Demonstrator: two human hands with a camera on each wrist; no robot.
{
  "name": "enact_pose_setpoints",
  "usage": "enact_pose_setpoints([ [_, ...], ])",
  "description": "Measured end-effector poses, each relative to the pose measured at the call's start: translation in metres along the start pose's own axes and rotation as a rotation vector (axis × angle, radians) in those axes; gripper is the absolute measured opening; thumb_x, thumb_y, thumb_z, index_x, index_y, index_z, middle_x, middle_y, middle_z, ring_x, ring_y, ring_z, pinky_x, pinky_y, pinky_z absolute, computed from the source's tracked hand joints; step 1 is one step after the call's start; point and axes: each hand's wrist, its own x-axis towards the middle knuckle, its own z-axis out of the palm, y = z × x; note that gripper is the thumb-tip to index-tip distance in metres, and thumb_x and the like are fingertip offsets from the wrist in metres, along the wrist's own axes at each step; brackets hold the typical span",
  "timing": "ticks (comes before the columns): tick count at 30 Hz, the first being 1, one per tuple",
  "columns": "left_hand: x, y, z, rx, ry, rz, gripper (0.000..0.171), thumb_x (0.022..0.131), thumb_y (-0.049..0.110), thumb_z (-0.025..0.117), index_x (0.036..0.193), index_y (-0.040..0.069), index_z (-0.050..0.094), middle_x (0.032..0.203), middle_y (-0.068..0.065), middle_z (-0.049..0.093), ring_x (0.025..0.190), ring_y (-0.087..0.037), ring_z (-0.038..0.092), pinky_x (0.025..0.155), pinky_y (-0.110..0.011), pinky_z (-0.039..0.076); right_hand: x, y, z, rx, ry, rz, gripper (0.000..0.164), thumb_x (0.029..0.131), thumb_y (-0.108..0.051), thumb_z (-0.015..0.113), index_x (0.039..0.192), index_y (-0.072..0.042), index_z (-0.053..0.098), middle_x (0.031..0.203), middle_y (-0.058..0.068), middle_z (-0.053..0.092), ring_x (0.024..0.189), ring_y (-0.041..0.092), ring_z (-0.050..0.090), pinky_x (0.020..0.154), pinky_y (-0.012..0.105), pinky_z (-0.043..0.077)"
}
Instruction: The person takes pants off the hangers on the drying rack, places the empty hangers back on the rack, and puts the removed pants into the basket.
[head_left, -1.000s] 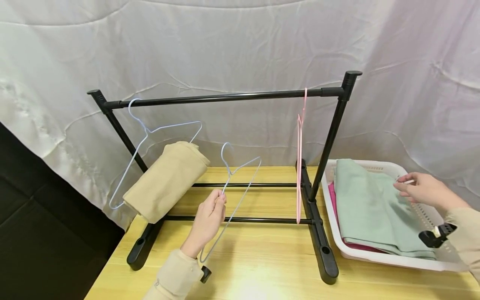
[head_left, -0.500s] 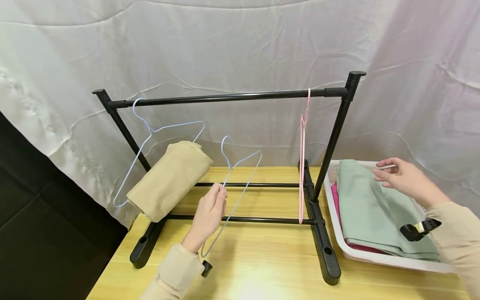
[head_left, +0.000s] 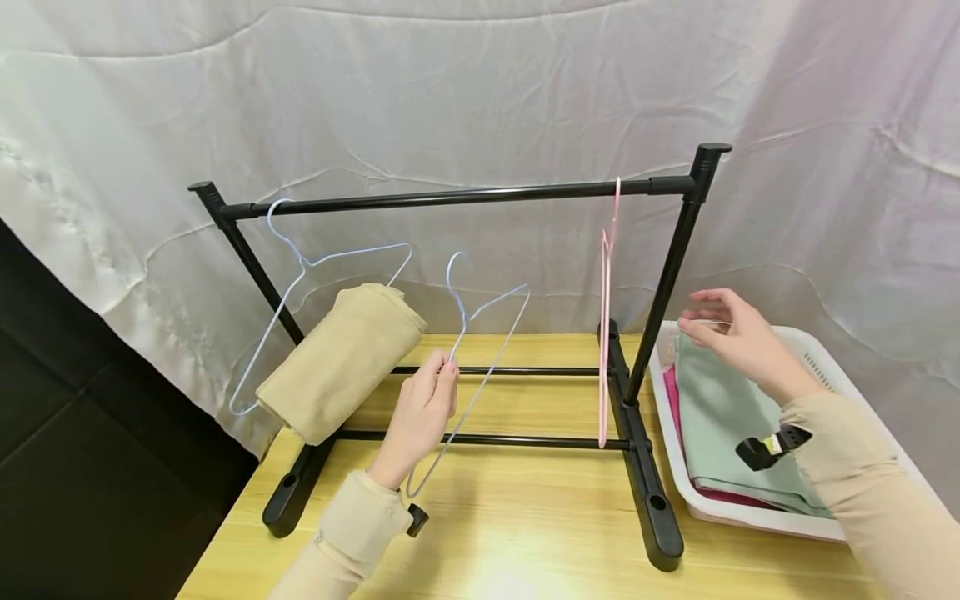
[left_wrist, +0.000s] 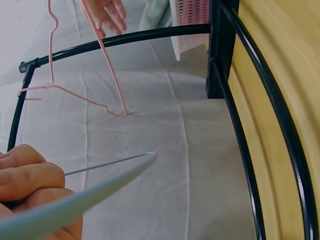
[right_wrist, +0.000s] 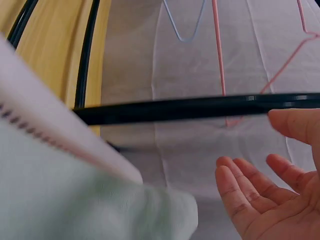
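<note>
My left hand (head_left: 420, 408) grips a pale blue wire hanger (head_left: 464, 318) by one side, its hook pointing up, in front of the rack. In the left wrist view the curled fingers (left_wrist: 37, 182) hold that wire. My right hand (head_left: 750, 346) hovers over the back left of a white basket (head_left: 757, 525), beside the rack's right post, with its fingers spread and nothing visible between them. Below it lies a folded pale green cloth (head_left: 727, 425), on top of a magenta cloth (head_left: 672, 400).
A black rack (head_left: 450, 197) stands on the wooden table (head_left: 525, 517). From its bar hang a pink hanger (head_left: 603, 350) at right and another blue hanger (head_left: 302, 262) at left, bearing a folded tan cloth (head_left: 341, 362). A pale curtain (head_left: 480, 92) hangs behind.
My right hand has moved left across the basket toward the rack's right post. My left hand has lifted the blue hanger a little higher.
</note>
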Motion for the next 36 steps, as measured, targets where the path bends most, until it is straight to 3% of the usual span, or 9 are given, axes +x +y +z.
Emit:
enact_pose_setpoints([
  [2,0.002,0.002,-0.001,0.006,0.007,0.005,0.029,0.118,0.024,0.038,0.098,0.010,0.053,0.061,0.002,0.045,0.051,-0.008,0.042,0.054,-0.025,0.037,0.003,-0.007,0.005,-0.002,0.007,0.004,0.072,0.110,-0.038,0.062,0.161,0.002,0.031,0.153,0.033,0.053,0.118,0.009,0.067,0.085,0.010,0.050],
  [5,0.006,0.005,-0.001,0.017,0.017,0.016,0.027,0.118,0.022,0.039,0.098,0.011,0.053,0.061,0.002,0.045,0.051,-0.009,0.043,0.054,-0.025,0.037,0.007,-0.015,0.012,0.010,0.007,0.021,0.081,0.109,-0.045,0.060,0.166,-0.002,0.023,0.158,0.033,0.048,0.141,0.044,0.055,0.105,0.034,0.055],
  [9,0.010,0.009,-0.002,0.024,0.022,0.032,0.027,0.118,0.020,0.039,0.097,0.010,0.053,0.061,0.002,0.046,0.051,-0.008,0.042,0.053,-0.024,0.036,0.013,-0.021,0.024,0.044,0.019,0.026,0.090,0.109,-0.048,0.060,0.169,-0.001,0.012,0.161,0.038,0.039,0.148,0.057,0.043,0.117,0.069,0.041],
  [10,0.011,0.010,-0.002,0.024,0.023,0.035,0.027,0.118,0.020,0.039,0.097,0.010,0.053,0.061,0.001,0.046,0.051,-0.008,0.042,0.053,-0.024,0.036,0.015,-0.022,0.027,0.060,0.027,0.015,0.089,0.109,-0.046,0.060,0.169,-0.001,0.012,0.160,0.039,0.042,0.146,0.056,0.046,0.117,0.063,0.045],
  [14,0.016,0.013,-0.003,0.036,0.026,0.044,0.027,0.118,0.021,0.038,0.099,0.009,0.053,0.061,0.001,0.047,0.051,-0.009,0.043,0.053,-0.025,0.037,0.018,-0.023,0.040,0.104,0.081,-0.053,0.074,0.111,-0.038,0.059,0.166,-0.004,0.023,0.147,0.035,0.057,0.118,0.011,0.069,0.099,0.023,0.054],
  [17,0.019,0.016,-0.003,0.050,0.036,0.042,0.026,0.118,0.021,0.039,0.100,0.009,0.053,0.061,0.001,0.049,0.052,-0.011,0.046,0.054,-0.026,0.039,0.021,-0.022,0.047,0.122,0.100,-0.099,0.058,0.114,-0.035,0.050,0.162,-0.007,0.031,0.139,0.030,0.064,0.102,-0.012,0.062,0.094,0.017,0.048],
  [21,0.021,0.020,-0.003,0.053,0.041,0.046,0.024,0.117,0.020,0.039,0.101,0.009,0.053,0.062,0.002,0.049,0.053,-0.012,0.046,0.055,-0.026,0.039,0.021,-0.021,0.051,0.129,0.092,-0.103,0.052,0.117,-0.039,0.038,0.156,-0.004,0.036,0.138,0.028,0.067,0.122,0.015,0.069,0.113,0.049,0.050],
  [25,0.025,0.025,-0.004,0.057,0.054,0.066,0.025,0.117,0.020,0.039,0.100,0.009,0.053,0.062,0.002,0.048,0.052,-0.011,0.044,0.054,-0.025,0.037,0.020,-0.019,0.051,0.138,0.071,-0.093,0.054,0.118,-0.043,0.033,0.150,0.000,0.038,0.138,0.029,0.067,0.142,0.043,0.054,0.119,0.070,0.038],
  [36,0.037,0.041,-0.006,0.127,0.109,0.115,0.025,0.116,0.020,0.040,0.100,0.008,0.055,0.064,0.001,0.047,0.053,-0.012,0.044,0.055,-0.028,0.037,0.025,-0.014,0.058,0.120,0.093,-0.128,0.048,0.119,-0.035,0.027,0.141,0.007,0.037,0.122,0.031,0.067,0.126,0.043,0.061,0.110,0.060,0.044],
])
